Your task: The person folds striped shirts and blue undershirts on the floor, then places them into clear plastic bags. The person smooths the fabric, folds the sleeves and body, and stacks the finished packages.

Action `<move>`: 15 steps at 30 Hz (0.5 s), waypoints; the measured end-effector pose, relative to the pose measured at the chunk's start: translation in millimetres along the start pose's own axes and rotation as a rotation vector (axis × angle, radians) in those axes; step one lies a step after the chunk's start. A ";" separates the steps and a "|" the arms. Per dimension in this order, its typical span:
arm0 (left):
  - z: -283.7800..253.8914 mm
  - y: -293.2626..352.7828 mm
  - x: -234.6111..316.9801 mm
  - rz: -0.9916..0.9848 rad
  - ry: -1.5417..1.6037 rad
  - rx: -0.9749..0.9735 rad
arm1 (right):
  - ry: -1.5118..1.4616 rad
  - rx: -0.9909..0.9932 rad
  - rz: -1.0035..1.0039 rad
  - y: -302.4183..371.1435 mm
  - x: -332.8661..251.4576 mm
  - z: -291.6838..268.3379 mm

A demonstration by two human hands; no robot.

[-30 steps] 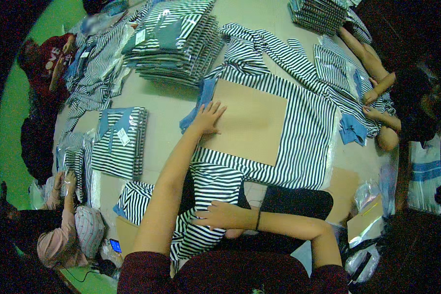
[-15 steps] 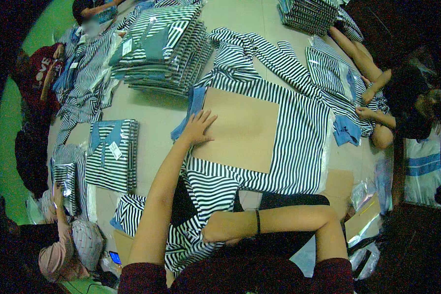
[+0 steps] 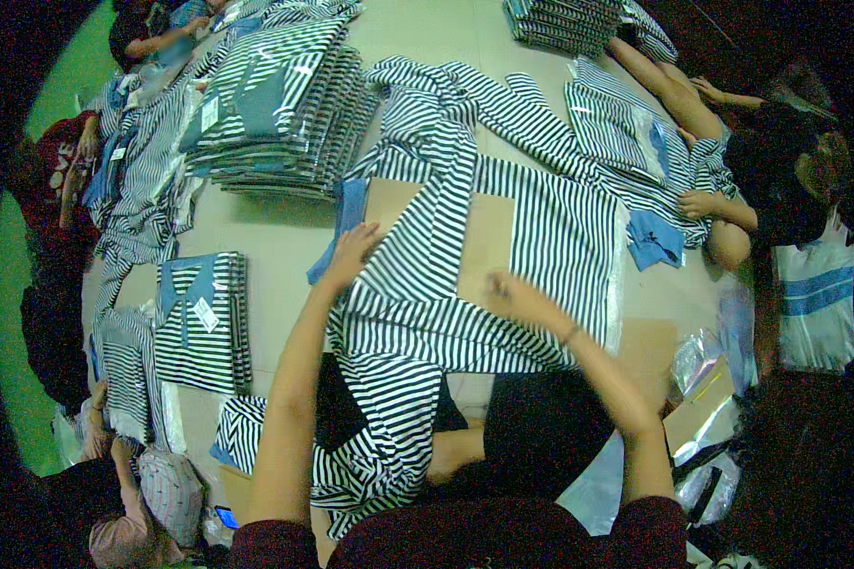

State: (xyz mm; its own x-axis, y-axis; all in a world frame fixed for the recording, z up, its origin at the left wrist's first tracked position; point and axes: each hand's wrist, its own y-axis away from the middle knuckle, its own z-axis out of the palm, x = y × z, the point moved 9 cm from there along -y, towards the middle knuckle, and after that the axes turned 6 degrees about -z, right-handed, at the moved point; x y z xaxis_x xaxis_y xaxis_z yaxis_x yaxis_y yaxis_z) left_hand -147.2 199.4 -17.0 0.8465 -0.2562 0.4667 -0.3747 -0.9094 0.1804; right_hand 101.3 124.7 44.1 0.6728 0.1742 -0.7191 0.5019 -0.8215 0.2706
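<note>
A black-and-white striped shirt (image 3: 569, 228) with a blue collar (image 3: 349, 204) lies spread before me. On it rests a tan cardboard sheet (image 3: 489, 242), partly covered by striped cloth folded across its middle and over its near edge. My left hand (image 3: 353, 254) lies at the sheet's left side beside the collar, fingers stretched out on the board and cloth. Over the sheet's near right part is my right hand (image 3: 522, 298), fingers curled and smeared by motion, close to the folded cloth. Whether it grips cloth is unclear. One striped sleeve hangs toward my lap.
A tall stack of bagged folded shirts (image 3: 275, 104) stands at the far left, a smaller pile (image 3: 201, 322) nearer. Another stack (image 3: 565, 27) is at the far right. Co-workers sit on both sides, handling striped shirts. Clear plastic bags (image 3: 697, 365) lie at the near right.
My right hand has moved up from near my lap to the board. Striped cloth now lies across the cardboard, which was bare before. My left hand stays at the board's left side.
</note>
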 end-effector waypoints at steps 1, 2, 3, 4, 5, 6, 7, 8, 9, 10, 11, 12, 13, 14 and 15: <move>-4.6 -2.0 -2.6 -0.063 0.248 -0.046 | 0.178 -0.047 -0.002 31.1 1.0 21.3; -2.9 -2.6 -7.0 -0.166 0.456 -0.151 | 0.363 -0.026 -0.020 52.7 0.6 31.9; 1.4 -0.9 -13.1 -0.355 0.847 -0.196 | 0.420 0.095 -0.015 72.2 1.5 29.7; -4.0 0.6 -3.9 -0.255 0.478 -0.248 | 0.522 0.097 0.069 85.1 13.1 30.6; 1.3 4.2 2.1 -0.249 0.169 -0.294 | 0.619 0.116 0.129 96.5 22.6 27.9; 0.8 6.6 6.0 -0.213 -0.150 -0.308 | 0.712 0.106 0.222 107.3 36.5 22.8; -4.2 6.5 10.0 -0.213 -0.161 -0.263 | 0.727 0.168 0.258 118.3 46.2 11.5; -7.5 7.1 15.7 -0.180 -0.194 -0.226 | 0.740 0.192 0.344 131.2 61.3 0.3; -12.1 6.2 15.7 -0.199 -0.195 -0.190 | 0.762 0.277 0.380 144.7 69.8 -13.9; -16.0 7.2 19.1 -0.178 -0.173 -0.141 | 0.738 0.271 0.415 156.6 83.2 -23.8; -18.2 7.8 21.2 -0.164 -0.137 -0.107 | 0.739 0.323 0.410 166.8 90.1 -35.4; -18.4 9.2 17.2 -0.208 -0.145 -0.101 | 0.736 0.342 0.420 173.0 100.2 -46.4; -21.6 9.6 20.1 -0.181 -0.124 -0.051 | 0.679 0.344 0.473 184.5 114.7 -60.1; -22.9 10.7 20.7 -0.175 -0.117 -0.023 | 0.629 0.370 0.484 195.2 124.0 -75.7; -24.9 11.5 21.6 -0.174 -0.130 0.015 | 0.490 0.348 0.541 202.8 139.7 -87.8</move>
State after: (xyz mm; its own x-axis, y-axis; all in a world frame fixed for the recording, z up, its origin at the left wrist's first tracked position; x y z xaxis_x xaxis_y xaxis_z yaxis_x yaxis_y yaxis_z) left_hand -142.6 191.5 16.7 0.9400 -0.1343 0.3137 -0.2139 -0.9482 0.2347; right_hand 344.8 30.2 54.7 0.9763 -0.1442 -0.1614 -0.1052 -0.9679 0.2281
